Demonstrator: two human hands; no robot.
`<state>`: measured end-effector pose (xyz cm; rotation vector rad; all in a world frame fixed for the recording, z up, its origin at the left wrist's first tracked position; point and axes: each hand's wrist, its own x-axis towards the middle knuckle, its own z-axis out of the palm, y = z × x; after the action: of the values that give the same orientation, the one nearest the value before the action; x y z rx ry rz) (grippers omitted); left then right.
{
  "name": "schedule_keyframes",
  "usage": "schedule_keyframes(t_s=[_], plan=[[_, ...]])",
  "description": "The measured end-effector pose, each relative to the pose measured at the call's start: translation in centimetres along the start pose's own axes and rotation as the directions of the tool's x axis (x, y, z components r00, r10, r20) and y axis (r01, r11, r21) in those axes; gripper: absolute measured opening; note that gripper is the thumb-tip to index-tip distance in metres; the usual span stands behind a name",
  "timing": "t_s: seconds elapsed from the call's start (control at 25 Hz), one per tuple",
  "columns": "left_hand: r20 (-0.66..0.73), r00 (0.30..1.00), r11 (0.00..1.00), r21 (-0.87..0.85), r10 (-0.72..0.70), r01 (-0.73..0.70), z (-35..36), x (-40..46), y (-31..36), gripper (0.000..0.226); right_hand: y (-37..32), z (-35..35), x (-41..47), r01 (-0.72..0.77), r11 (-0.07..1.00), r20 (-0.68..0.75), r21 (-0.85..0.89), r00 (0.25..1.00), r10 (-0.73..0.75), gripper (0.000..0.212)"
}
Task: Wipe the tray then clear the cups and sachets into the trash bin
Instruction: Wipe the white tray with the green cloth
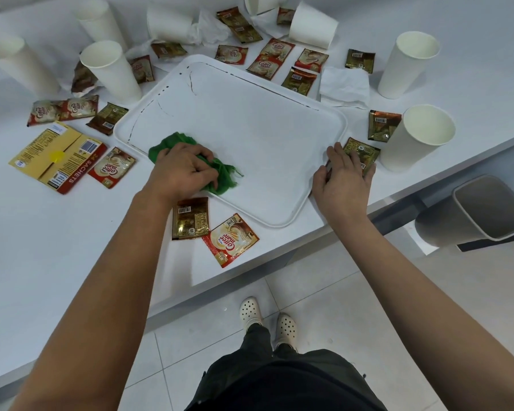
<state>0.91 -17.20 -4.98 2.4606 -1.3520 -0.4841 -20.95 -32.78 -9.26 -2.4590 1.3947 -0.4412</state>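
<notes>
Sachets (214,229) lie near the counter edge, risking a knock-off. Left hand (181,170), fingers curled round the green cloth (220,176), wipes the tray (250,129); right hand (343,179), fingers straight, steadies its rim. Farther, upright cups (417,137) could topple.

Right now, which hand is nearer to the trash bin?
The right hand. It rests at the tray's right edge, on the side toward the trash bin. The left hand grips the green cloth farther away.
</notes>
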Motion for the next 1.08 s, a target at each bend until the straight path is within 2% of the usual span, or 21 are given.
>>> schedule_keyframes(t_s=[0.16,0.28,0.4,0.56,0.72,0.88,1.08], plan=[[0.04,0.999,1.0,-0.022,-0.018,0.019,0.2,0.6,0.8,0.037,-0.1,0.1,0.0,0.012,1.0,-0.022,-0.002,1.0,-0.012,0.054],[0.141,0.981,0.991,-0.016,0.134,-0.133,1.2,0.0,3.1,0.036,-0.1,0.1,-0.1,0.002,1.0,-0.027,0.002,1.0,-0.002,0.053],[0.228,0.929,0.954,-0.001,0.292,-0.3,2.2,-0.1,5.7,0.039,-0.3,0.1,0.0,-0.002,1.0,-0.027,-0.009,1.0,0.002,0.052],[0.246,0.91,0.934,0.041,0.334,-0.354,1.8,1.2,5.4,0.025,-0.9,-0.4,0.7,-0.033,0.999,0.005,-0.035,0.999,0.033,0.056],[0.273,0.935,0.923,0.245,0.227,-0.295,1.2,2.2,4.0,0.051,-2.0,-0.8,2.2,-0.083,0.99,0.017,-0.11,0.996,0.085,0.041],[0.148,0.978,0.953,0.246,0.144,-0.177,1.0,3.2,2.9,0.049,-3.1,-1.2,4.4,-0.107,0.994,-0.003,-0.001,0.994,0.107,0.043],[0.071,0.996,0.969,0.237,0.051,-0.067,1.2,5.0,2.3,0.045,-3.6,-1.6,7.7,-0.141,0.99,0.055,-0.022,0.988,0.142,0.047]])
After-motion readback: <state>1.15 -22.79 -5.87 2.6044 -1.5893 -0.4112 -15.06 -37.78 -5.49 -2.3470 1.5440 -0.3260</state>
